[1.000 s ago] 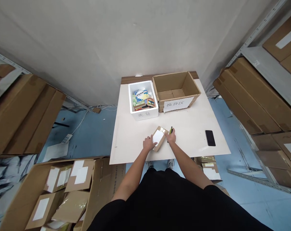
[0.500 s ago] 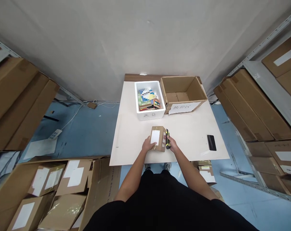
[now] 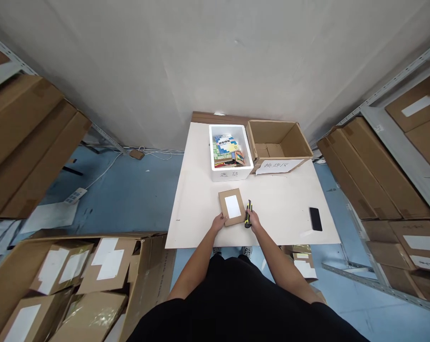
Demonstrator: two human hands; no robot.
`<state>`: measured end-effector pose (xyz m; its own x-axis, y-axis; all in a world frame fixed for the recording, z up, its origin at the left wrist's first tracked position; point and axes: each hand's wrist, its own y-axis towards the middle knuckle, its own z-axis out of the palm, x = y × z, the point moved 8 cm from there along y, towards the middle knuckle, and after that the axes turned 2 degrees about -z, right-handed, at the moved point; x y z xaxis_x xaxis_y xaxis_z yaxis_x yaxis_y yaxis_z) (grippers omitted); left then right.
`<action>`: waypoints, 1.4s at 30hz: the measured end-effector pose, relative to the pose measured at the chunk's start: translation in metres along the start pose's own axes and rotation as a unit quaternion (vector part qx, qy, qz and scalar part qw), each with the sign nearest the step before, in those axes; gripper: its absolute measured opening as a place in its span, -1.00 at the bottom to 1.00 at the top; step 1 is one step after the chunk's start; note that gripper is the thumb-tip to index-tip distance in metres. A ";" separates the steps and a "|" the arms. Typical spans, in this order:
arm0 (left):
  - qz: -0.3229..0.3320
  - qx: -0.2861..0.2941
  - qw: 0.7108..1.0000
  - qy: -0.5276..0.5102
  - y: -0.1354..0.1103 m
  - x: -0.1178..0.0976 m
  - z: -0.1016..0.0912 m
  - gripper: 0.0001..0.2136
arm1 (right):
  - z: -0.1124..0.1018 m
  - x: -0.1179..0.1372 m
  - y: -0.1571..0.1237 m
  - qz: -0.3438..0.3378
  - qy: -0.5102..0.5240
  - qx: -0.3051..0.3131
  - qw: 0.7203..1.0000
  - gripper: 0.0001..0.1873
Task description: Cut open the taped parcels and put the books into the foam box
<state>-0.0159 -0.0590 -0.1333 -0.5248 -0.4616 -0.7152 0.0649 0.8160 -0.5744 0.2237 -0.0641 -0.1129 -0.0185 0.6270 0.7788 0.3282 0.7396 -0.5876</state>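
Observation:
A small brown cardboard box with a white label on its upper face sits near the front of the white table. My left hand grips its lower left corner, thumb on the top. Just right of the box, my right hand is closed around a black and yellow utility knife, held upright; whether its blade is out is too small to tell. Behind the box stands a white foam box with books inside. Beside that is a larger open cardboard carton with a handwritten paper sign.
A black phone lies at the table's right. On the floor at left, a big carton holds several labelled parcels. Shelves with cardboard boxes flank both sides, and a grey wall rises behind the table.
The small box has turned so its labelled face points up, and its right side no longer shows. My right hand still holds the knife beside it. The whole view has shifted slightly.

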 end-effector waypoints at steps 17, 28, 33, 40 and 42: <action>0.172 -0.010 0.960 0.222 0.029 -0.066 -0.071 0.01 | 0.073 0.040 -0.033 -0.032 -0.030 0.155 0.987 -0.60; 0.100 0.059 0.933 0.339 0.024 -0.083 -0.010 0.23 | 0.084 0.126 0.011 -0.136 -0.384 0.091 0.909 -0.63; 0.066 0.058 0.930 0.356 0.021 -0.082 -0.006 0.26 | 0.092 0.130 0.012 -0.102 -0.514 0.082 0.848 -0.64; 0.055 0.065 0.930 0.357 0.022 -0.083 -0.006 0.29 | 0.095 0.130 0.008 -0.105 -0.566 0.104 0.811 -0.61; 0.052 0.067 0.930 0.358 0.022 -0.083 -0.005 0.29 | 0.095 0.135 0.009 -0.115 -0.588 0.105 0.794 -0.63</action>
<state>0.0246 -0.0009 -0.0842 -0.9369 0.0060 -0.3495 0.2268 0.7712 -0.5948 0.1340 0.0504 -0.0341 -0.9645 0.1734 0.1990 0.0270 0.8147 -0.5793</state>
